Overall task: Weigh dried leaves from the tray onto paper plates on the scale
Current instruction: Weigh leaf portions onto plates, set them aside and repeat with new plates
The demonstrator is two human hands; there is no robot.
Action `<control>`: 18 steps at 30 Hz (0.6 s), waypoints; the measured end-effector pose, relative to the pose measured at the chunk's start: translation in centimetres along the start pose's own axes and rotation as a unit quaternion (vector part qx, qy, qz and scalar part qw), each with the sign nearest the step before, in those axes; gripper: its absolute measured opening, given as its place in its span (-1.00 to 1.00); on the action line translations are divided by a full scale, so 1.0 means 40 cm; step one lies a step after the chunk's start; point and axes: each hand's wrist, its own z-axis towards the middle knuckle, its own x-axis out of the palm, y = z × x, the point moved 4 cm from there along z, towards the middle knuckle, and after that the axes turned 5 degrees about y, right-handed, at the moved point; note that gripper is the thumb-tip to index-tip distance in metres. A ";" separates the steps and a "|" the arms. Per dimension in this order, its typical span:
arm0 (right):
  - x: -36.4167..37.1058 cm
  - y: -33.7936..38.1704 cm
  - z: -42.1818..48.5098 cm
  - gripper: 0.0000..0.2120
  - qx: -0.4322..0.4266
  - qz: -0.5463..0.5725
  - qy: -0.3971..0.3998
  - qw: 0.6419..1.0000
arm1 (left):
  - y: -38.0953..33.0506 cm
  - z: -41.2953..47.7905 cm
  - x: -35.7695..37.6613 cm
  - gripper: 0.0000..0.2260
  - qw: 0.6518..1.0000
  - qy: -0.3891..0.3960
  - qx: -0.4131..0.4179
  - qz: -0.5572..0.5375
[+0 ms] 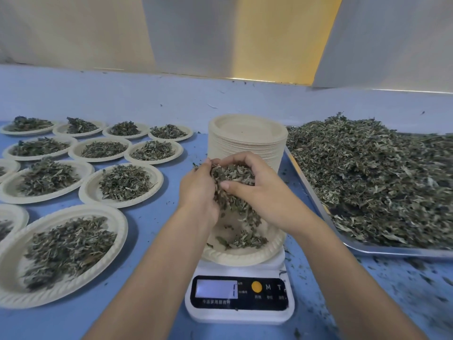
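The left hand [198, 192] and right hand [267, 195] are cupped together, fingers curled round a clump [232, 176] of dried leaves. Just below them a plate [235, 257] holding a few leaves sits on the scale [240, 312]. Behind the hands stands a stack [247, 136] of bare plates. To their right lies the tray [392, 252], heaped with leaves. To their left, filled plates [122, 185] sit on the table [157, 217].

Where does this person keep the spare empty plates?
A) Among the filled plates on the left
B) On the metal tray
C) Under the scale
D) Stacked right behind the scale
D: the stack of empty plates stands just behind the scale, beside the tray.
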 end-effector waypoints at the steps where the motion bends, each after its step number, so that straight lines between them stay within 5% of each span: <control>1: -0.004 0.001 -0.001 -0.75 0.000 0.007 0.001 1.000 | 0.000 0.000 -0.001 -0.78 1.000 -0.003 -0.003 -0.004; 12: -0.013 -0.039 0.002 -0.86 0.041 -0.072 0.004 0.997 | -0.049 0.024 -0.031 -0.75 0.997 -0.012 -0.025 -0.070; 18: 0.018 -0.061 -0.002 -0.52 0.082 -0.133 0.072 0.985 | -0.061 0.022 -0.029 -0.78 0.993 0.000 -0.020 -0.114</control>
